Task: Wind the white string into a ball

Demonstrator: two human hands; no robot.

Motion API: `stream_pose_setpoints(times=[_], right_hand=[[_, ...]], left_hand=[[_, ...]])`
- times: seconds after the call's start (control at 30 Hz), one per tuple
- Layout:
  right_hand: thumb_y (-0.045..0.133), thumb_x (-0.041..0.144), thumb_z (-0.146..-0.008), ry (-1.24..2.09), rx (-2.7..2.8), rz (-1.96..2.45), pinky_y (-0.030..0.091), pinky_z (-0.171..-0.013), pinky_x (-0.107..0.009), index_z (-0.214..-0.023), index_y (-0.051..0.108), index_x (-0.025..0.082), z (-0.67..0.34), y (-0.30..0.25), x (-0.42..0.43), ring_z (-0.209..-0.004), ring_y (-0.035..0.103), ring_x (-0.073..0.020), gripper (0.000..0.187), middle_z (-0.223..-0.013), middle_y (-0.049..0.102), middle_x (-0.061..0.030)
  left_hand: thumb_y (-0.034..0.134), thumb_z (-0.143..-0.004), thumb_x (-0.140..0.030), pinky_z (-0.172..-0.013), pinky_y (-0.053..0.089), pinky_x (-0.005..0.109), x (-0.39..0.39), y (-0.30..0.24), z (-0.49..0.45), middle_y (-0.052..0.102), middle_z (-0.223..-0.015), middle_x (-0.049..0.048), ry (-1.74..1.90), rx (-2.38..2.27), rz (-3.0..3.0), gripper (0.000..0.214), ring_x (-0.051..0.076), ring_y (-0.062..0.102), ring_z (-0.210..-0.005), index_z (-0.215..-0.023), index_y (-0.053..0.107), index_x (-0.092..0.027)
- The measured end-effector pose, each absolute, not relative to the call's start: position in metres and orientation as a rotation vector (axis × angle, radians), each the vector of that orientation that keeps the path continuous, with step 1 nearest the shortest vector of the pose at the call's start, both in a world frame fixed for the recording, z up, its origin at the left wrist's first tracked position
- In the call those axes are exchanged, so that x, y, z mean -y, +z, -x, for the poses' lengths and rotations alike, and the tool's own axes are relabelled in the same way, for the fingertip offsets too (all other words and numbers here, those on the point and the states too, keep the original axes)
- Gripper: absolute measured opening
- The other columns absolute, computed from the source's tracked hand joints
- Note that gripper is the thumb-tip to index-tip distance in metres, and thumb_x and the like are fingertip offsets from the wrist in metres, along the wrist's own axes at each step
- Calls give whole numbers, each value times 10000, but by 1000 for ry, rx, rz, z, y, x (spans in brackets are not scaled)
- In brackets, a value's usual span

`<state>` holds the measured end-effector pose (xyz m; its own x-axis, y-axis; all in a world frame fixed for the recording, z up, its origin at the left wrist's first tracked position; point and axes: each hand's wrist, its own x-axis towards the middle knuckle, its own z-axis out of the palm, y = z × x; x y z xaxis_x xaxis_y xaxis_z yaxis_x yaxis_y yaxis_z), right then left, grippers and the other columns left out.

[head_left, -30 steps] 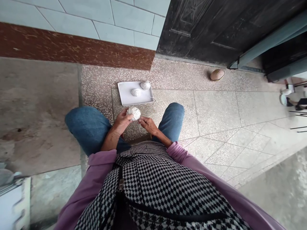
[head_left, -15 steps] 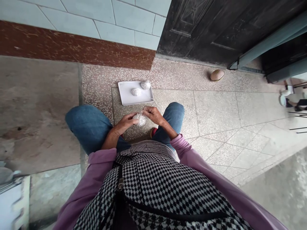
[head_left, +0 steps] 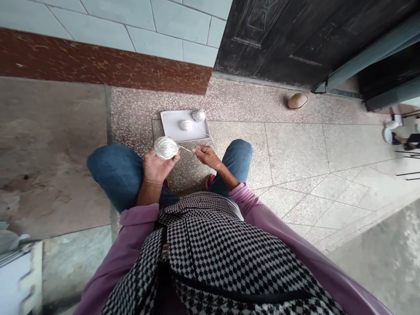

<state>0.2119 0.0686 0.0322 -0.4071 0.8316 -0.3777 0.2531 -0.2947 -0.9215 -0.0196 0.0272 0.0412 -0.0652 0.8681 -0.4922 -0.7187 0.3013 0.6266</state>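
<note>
My left hand [head_left: 156,165] is closed round a white ball of thread [head_left: 166,147], held up above my left knee. A thin strand [head_left: 185,149] runs from the ball to my right hand [head_left: 205,155], whose fingertips pinch it. On the floor just beyond sits a white tray [head_left: 171,127] with two smaller thread balls [head_left: 186,125] [head_left: 198,115] on it. Loose thread [head_left: 212,142] lies on the floor by the tray's right edge.
I sit with my blue-jeaned knees [head_left: 114,170] apart on a terrazzo floor. A tiled wall with a red band [head_left: 98,65] is ahead, a dark door [head_left: 295,39] to the right. An oval brown object [head_left: 297,101] lies by the door. Items stand at the far right edge.
My left hand has lifted the ball up and to the left. My right hand has drawn away from it, pulling a strand taut between them.
</note>
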Motion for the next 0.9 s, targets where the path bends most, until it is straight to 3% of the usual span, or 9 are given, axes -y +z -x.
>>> stream_pose_setpoints(times=[0.17,0.3,0.47,0.53,0.6,0.67,0.77,0.83,0.9], right_hand=[[867,946,-1136,1526,1648,1451,314,-627,-291,-758,598,258,-283,53,-103,-672,383,-140,829,-662,424,64],[913,891,-1125,1223,1667,1542,319,-594,-282,-713,587,265,-374,81,-136,-633,388,-133,817,-647,437,56],[870,832,-1188,841,1494,1629,246,-513,-268,-725,486,310,-476,110,-153,-522,288,-108,797,-597,341,95],[845,753,-1225,687,1471,1659,311,-525,-266,-745,504,305,-489,113,-152,-547,346,-123,740,-615,368,83],[823,613,-1247,549,1488,1736,488,-620,-284,-789,574,285,-481,111,-147,-651,506,-166,616,-684,491,36],[812,446,-1227,477,1528,1825,672,-860,-364,-888,684,261,-449,101,-139,-883,696,-238,407,-860,684,-50],[818,259,-1172,615,1614,1795,718,-1207,-505,-1135,856,243,-368,76,-119,-1285,804,-342,55,-1248,868,-175],[769,173,-1177,903,1700,1692,700,-1296,-500,-1290,917,255,-304,56,-101,-1368,820,-335,203,-1397,899,-161],[728,94,-1153,1186,1784,1598,672,-1345,-487,-1288,934,247,-244,37,-84,-1415,832,-336,291,-1388,919,-136]], left_hand=[[968,-1024,-666,-863,724,321,-39,37,28,900,-1245,139,1541,-1022,-67,421,325,830,-1265,-1073,838,-269],[997,-981,-651,-887,721,319,-46,22,34,884,-1202,115,1585,-1080,-93,436,334,818,-1329,-1027,767,-284],[996,-936,-579,-879,709,309,-51,8,41,880,-1165,89,1591,-1100,-55,394,302,827,-1262,-1011,736,-293],[991,-919,-517,-888,704,292,-52,3,42,883,-1150,76,1572,-1101,-63,355,281,824,-1241,-1007,729,-293],[984,-919,-482,-879,701,288,-53,-1,40,883,-1129,69,1524,-1139,-98,335,277,824,-1220,-1006,721,-294],[985,-918,-459,-854,704,291,-52,-4,36,882,-1111,67,1456,-1185,-115,324,280,829,-1192,-1006,723,-291],[997,-884,-383,-826,719,290,-49,-7,27,895,-1103,60,1335,-1211,-116,286,270,844,-1120,-1005,760,-279],[1011,-837,-318,-820,734,288,-45,-8,23,914,-1108,58,1256,-1196,-144,277,254,852,-1058,-1008,801,-261],[1028,-760,-253,-794,739,284,-42,-9,20,927,-1105,68,1194,-1165,-169,311,242,857,-990,-1004,837,-233]])
